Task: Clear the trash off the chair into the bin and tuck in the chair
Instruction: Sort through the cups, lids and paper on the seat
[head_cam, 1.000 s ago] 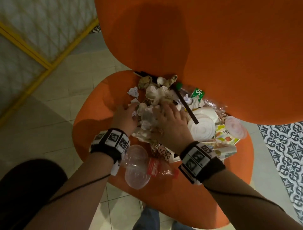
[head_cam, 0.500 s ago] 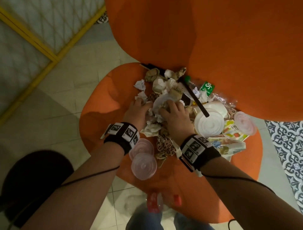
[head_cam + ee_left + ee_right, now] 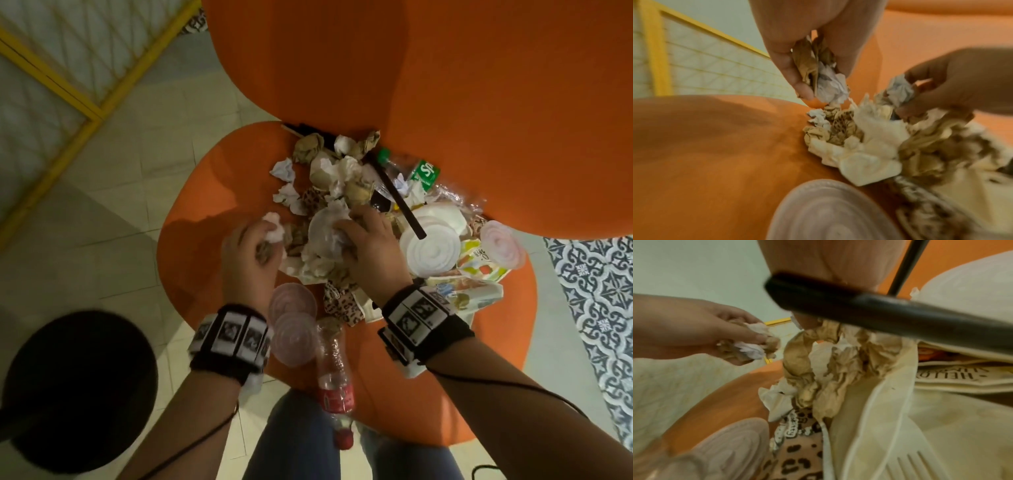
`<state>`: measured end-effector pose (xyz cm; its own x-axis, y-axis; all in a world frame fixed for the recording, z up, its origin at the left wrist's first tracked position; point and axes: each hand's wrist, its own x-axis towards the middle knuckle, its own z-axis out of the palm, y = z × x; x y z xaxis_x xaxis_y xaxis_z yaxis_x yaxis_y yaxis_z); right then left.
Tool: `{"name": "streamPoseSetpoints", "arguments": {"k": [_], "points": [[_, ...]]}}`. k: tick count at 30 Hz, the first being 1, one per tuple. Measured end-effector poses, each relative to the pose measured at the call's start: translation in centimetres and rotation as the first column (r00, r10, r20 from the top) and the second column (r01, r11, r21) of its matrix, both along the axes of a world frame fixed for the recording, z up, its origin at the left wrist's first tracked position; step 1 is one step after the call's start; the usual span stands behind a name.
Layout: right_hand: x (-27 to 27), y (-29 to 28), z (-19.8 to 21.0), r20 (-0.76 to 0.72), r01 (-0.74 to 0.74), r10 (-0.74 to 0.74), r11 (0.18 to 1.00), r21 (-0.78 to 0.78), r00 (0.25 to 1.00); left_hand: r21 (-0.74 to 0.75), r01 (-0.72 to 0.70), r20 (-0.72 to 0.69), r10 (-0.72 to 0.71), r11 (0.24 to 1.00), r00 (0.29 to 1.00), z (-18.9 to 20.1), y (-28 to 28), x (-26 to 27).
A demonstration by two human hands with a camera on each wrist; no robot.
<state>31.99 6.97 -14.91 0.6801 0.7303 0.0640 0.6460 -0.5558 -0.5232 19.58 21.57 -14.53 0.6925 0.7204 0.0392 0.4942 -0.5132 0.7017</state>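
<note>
Clearly the task is at an early stage. Nearest, at the chair (image 3: 212, 240) seat's front edge, a red-labelled bottle (image 3: 334, 387) overhangs, beside two clear lids (image 3: 293, 318). The dark bin (image 3: 75, 387) stands on the floor off the seat's front left corner; nothing is seen entering it. Mid-seat, the left hand (image 3: 248, 255) is closed on crumpled paper wads (image 3: 826, 81), lifted clear of the pile (image 3: 329, 246); the right hand (image 3: 371, 246) curls into that pile, gripping paper. Toward the seat's back edge lie cups, wrappers, a black straw (image 3: 394, 192) and a green-labelled bottle (image 3: 423, 171). Tucking in remains. Only the right wrist view shows a plastic fork (image 3: 906, 467); only the head view shows the bin.
</note>
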Motion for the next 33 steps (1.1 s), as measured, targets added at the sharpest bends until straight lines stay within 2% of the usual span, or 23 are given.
{"name": "streamPoseSetpoints", "arguments": {"k": [3,5,7,9,12,15,17,19,21,24,25,27,29,31,33], "points": [[-0.6,-0.3,1.2,0.018,0.040,-0.042,0.995,0.091,0.999,-0.104,-0.154,0.057,0.160,0.983,0.985,2.7,-2.4,-3.1],[-1.0,-0.6,2.0,0.011,0.066,-0.069,0.986,0.151,0.998,-0.309,-0.191,-0.030,0.191,0.932,0.981,3.6,-4.2,-4.7],[-1.7,-1.3,2.8,-0.007,0.081,-0.081,0.975,0.207,0.997,-0.439,-0.134,-0.165,0.067,0.888,0.984,3.5,-6.1,-6.0],[-2.4,-2.1,3.4,-0.024,0.071,-0.067,0.974,0.217,0.997,-0.407,0.012,-0.275,-0.136,0.913,0.952,3.0,-7.4,-6.7],[-3.9,-3.5,3.1,-0.038,0.028,-0.022,0.986,0.166,0.999,-0.299,0.191,-0.398,-0.304,0.935,0.865,1.8,-8.3,-6.3],[-6.0,-4.7,1.7,-0.063,-0.103,0.105,0.994,0.030,0.992,-0.250,0.335,-0.500,-0.417,0.908,0.759,1.0,-8.9,-5.6],[-7.2,-5.2,0.5,-0.090,-0.256,0.245,0.958,-0.133,0.965,-0.226,0.456,-0.543,-0.500,0.861,0.674,0.6,-9.2,-5.7],[-7.6,-5.5,-0.6,-0.118,-0.369,0.350,0.894,-0.254,0.929,-0.187,0.536,-0.515,-0.547,0.823,0.659,0.9,-9.0,-6.2],[-7.2,-5.4,-1.1,-0.129,-0.417,0.398,0.838,-0.351,0.908,-0.108,0.629,-0.488,-0.592,0.770,0.641,1.5,-8.4,-6.7],[-6.4,-4.6,-0.4,-0.179,-0.489,0.458,0.765,-0.419,0.871,-0.047,0.798,-0.465,-0.720,0.601,0.515,2.0,-8.4,-7.6],[-6.2,-4.5,-0.2,-0.214,-0.524,0.482,0.723,-0.449,0.849,-0.064,0.841,-0.481,-0.755,0.537,0.446,2.1,-8.8,-7.7],[-6.0,-4.2,-0.1,-0.257,-0.567,0.513,0.650,-0.506,0.819,-0.136,0.872,-0.525,-0.780,0.471,0.340,1.7,-9.8,-7.9],[-5.9,-3.8,-0.2,-0.270,-0.568,0.508,0.634,-0.526,0.818,-0.237,0.858,-0.542,-0.795,0.455,0.272,0.8,-10.6,-8.1],[-5.9,-3.6,-0.6,-0.268,-0.570,0.514,0.625,-0.533,0.815,-0.374,0.791,-0.539,-0.808,0.484,0.239,-0.1,-10.4,-8.3],[-5.8,-3.6,-0.9,-0.255,-0.576,0.534,0.611,-0.542,0.806,-0.434,0.768,-0.529,-0.823,0.471,0.206,-0.7,-9.9,-8.3]]}}
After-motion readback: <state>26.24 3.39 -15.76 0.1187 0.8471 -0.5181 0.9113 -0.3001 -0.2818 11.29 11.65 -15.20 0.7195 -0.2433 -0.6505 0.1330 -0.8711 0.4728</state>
